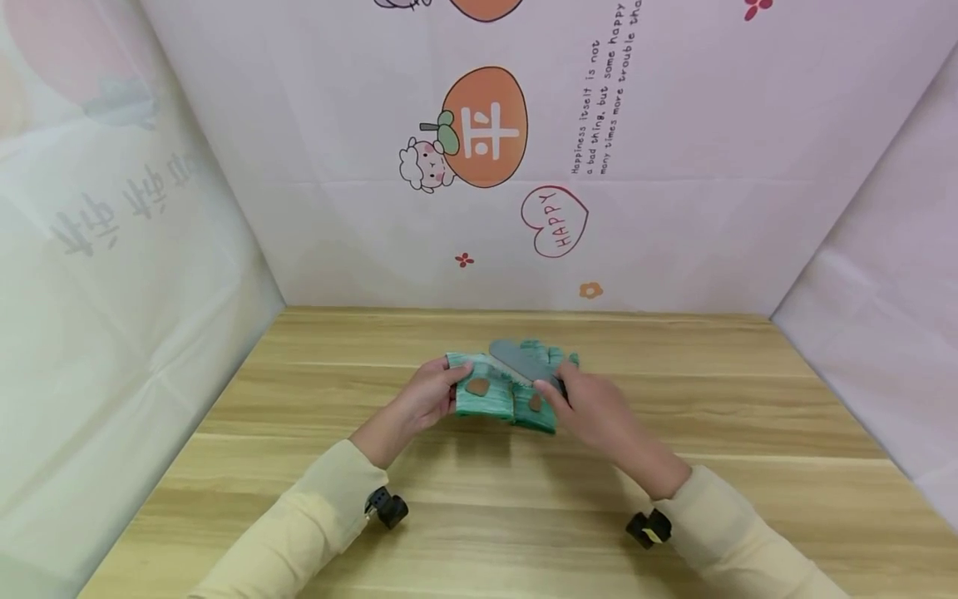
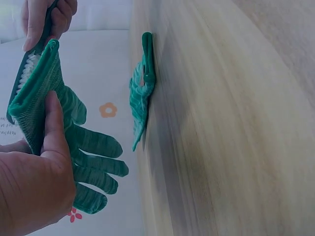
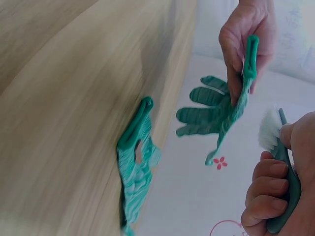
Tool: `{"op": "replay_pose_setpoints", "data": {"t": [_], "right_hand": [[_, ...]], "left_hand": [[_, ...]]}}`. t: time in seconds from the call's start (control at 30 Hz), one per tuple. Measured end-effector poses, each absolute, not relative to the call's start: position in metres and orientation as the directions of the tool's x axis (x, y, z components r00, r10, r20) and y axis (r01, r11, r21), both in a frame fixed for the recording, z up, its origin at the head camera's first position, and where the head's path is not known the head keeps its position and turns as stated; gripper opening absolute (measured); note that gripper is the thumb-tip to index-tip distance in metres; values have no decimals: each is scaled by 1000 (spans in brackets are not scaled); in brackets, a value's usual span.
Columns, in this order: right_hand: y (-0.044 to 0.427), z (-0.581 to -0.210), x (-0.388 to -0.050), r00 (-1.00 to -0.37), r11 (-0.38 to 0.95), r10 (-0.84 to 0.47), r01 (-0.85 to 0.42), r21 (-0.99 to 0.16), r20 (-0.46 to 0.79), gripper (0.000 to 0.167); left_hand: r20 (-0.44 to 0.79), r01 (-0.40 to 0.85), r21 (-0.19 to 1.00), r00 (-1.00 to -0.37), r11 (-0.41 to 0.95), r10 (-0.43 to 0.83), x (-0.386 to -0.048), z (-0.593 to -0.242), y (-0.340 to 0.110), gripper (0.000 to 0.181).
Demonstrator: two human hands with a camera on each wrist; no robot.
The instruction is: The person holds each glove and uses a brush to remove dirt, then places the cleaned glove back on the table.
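My left hand pinches a green knitted glove by its cuff, thumb on one face. In the left wrist view the fingers of this glove hang loose above the table. A brown patch shows on its cuff. My right hand grips a grey-green brush by its handle, fingers curled round it. White bristles show in the right wrist view. The head view has the brush over the held glove; whether they touch I cannot tell. A second green glove lies on the table beyond.
The wood-grain table spreads out below both hands. A white printed sheet stands behind it, with more white sheeting at the left and on the right side. Small black cameras are strapped at both sleeves.
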State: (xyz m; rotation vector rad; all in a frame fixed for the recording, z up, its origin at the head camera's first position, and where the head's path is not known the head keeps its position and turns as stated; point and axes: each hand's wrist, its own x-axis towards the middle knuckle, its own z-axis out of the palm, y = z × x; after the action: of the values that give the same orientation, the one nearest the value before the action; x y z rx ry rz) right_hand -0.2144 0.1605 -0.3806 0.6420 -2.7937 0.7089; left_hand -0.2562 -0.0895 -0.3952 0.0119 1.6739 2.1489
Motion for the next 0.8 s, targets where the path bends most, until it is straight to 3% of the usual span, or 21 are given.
{"op": "replay_pose_setpoints", "data": {"t": [0.27, 0.8], "right_hand": [[148, -371, -209, -881, 783, -395, -471, -406, 260, 32], [137, -373, -204, -840, 772, -451, -537, -340, 302, 27]], "left_hand": [[-242, -314, 924, -922, -219, 304, -255, -393, -84, 31], [-239, -343, 896, -908, -281, 344, -251, -389, -84, 27]]}}
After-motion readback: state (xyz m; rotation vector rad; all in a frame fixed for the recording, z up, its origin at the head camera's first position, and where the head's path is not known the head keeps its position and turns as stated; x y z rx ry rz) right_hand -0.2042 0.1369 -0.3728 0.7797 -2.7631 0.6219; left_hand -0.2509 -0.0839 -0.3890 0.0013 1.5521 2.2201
